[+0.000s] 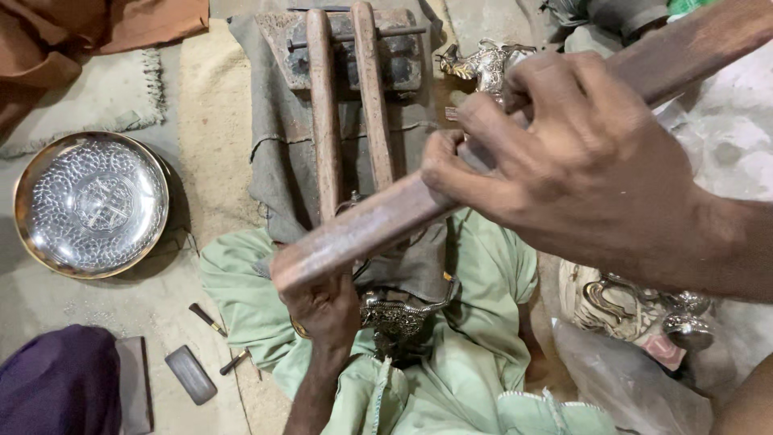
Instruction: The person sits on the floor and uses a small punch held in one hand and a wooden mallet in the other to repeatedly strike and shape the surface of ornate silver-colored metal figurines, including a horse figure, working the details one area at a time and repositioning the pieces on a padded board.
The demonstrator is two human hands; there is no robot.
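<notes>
The long, flat, rusty-brown metal bar (378, 221) slants across my lap, my right hand (580, 169) wrapped tight around its upper part. My left hand (322, 310) closes on an ornate embossed silver piece (398, 318) below it, over pale green cloth (475, 354), beside two upright wooden posts (346, 105).

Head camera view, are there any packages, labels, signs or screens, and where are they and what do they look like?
No labels, signs or screens show.
Clear plastic bag: bottom right on the floor, crumpled and see-through, below the silvery ornate metal pieces.
Green wrapper-like scrap: top right edge, mostly cut off, too little shows to tell what it is.
</notes>
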